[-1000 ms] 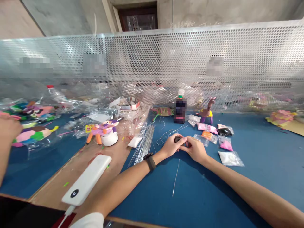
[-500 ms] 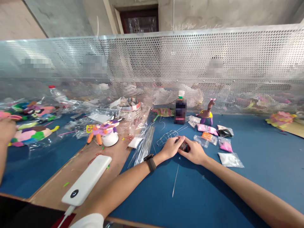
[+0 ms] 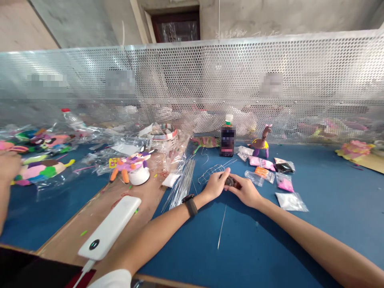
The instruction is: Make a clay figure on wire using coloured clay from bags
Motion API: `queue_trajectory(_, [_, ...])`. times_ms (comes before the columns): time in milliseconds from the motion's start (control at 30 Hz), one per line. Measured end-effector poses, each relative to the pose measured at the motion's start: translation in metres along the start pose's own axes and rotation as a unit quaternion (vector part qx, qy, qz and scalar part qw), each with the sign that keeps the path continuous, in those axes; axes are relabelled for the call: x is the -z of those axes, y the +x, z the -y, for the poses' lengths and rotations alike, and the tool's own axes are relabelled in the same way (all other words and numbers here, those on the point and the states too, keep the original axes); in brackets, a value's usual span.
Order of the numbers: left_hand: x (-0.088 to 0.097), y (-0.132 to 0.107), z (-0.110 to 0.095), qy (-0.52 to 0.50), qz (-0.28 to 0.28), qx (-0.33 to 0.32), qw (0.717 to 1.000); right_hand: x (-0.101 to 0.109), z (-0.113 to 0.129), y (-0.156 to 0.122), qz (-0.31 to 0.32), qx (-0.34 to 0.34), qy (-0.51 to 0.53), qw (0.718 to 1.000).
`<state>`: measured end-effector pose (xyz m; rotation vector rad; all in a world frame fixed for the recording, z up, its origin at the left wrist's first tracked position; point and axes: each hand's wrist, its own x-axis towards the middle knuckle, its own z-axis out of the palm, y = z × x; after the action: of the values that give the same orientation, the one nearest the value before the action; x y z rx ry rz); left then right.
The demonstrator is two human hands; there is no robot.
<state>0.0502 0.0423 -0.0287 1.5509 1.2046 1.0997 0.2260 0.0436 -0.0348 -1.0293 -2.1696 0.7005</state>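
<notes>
My left hand [image 3: 215,184] and my right hand [image 3: 246,190] meet over the blue table [image 3: 324,200], fingers pinched round a small dark lump [image 3: 230,182] held between them. A dark band is on my left wrist. A bent wire frame [image 3: 210,173] lies just behind my left hand. One thin straight wire [image 3: 222,224] runs from under the hands toward me. A bundle of straight wires [image 3: 181,182] lies to the left.
Small bags of coloured clay [image 3: 270,170] and a white bag [image 3: 291,201] lie right of my hands. A dark bottle [image 3: 228,138] and a purple figure [image 3: 262,142] stand behind. A white power bank [image 3: 109,228] rests on the brown board. Another person's hand [image 3: 7,168] is far left.
My hands have shifted slightly on the dark lump, the left fingers turning over it. The other person's hand at far left has drawn back a little.
</notes>
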Motion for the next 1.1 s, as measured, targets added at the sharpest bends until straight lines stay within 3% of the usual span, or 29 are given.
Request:
queue_trajectory(300, [-0.001, 0.005, 0.006, -0.026, -0.022, 0.030, 0.999, -0.001, 0.002, -0.002, -0.048, 0.008, 0.000, 0.999])
queue_trajectory(500, [0.000, 0.010, 0.010, -0.088, -0.088, 0.063, 0.990, 0.001, 0.003, -0.008, 0.050, 0.102, -0.043, 0.993])
queue_trajectory(667, [0.003, 0.013, 0.011, -0.136, -0.128, 0.119, 0.975, 0.002, 0.007, -0.013, 0.133, 0.140, -0.095, 0.977])
queue_trajectory(833, [0.004, 0.018, 0.014, -0.194, -0.156, 0.132, 0.959, 0.001, 0.011, -0.014, 0.116, 0.136, -0.105, 0.978])
queue_trajectory(967, [0.002, 0.016, 0.015, -0.186, -0.104, 0.097, 0.972, -0.001, 0.012, -0.012, 0.046, 0.070, -0.123, 0.989])
queue_trajectory(1100, [0.000, 0.007, 0.012, -0.109, -0.030, 0.006, 0.994, -0.004, 0.011, -0.009, 0.019, 0.044, -0.156, 0.987])
